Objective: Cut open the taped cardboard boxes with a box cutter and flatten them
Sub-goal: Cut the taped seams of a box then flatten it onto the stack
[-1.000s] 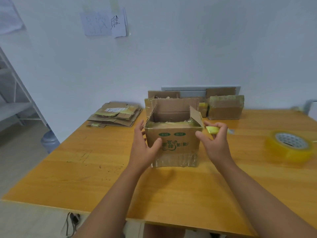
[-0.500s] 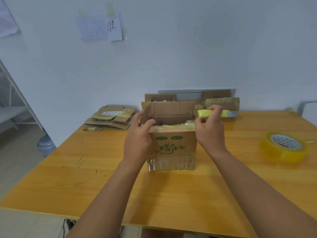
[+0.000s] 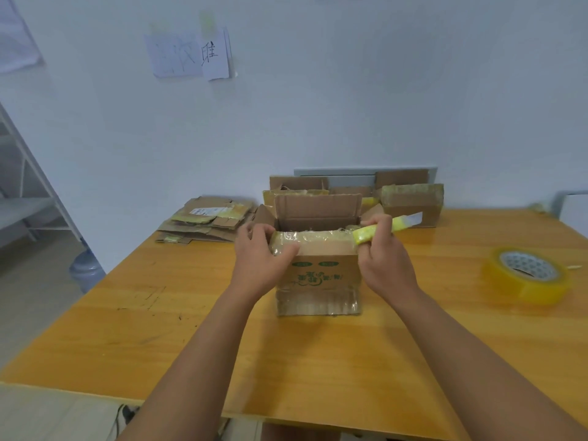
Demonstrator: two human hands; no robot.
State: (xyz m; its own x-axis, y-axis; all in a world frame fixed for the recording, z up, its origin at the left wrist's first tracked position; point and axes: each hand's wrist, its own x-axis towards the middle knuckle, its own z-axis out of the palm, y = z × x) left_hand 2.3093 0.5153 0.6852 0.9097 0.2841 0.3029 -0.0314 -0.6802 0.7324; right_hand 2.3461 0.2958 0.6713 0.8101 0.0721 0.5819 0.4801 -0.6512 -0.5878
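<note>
a plain packing or stock room: bare white wall (image 3: 350, 106) with paper notes (image 3: 191, 55), wooden table (image 3: 191, 329), tape roll (image 3: 528, 275), flattened cardboard (image 3: 206, 222), metal shelving (image 3: 28, 186).

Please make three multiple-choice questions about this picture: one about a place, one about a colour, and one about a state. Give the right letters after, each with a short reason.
1. Where is the tape roll?
A. on the table, to the right of the open box
B. inside the open box
C. on the flattened pile

2. What colour is the box cutter handle?
A. red
B. yellow-green
C. black

3. What state are the top flaps of the open box in?
A. taped shut
B. open
C. cut off

Answers: 1 A, it lies flat on the table past the right hand. 2 B, the handle in the right hand is yellow-green. 3 B, the back flap stands up while the left hand grips the front edge.
</note>
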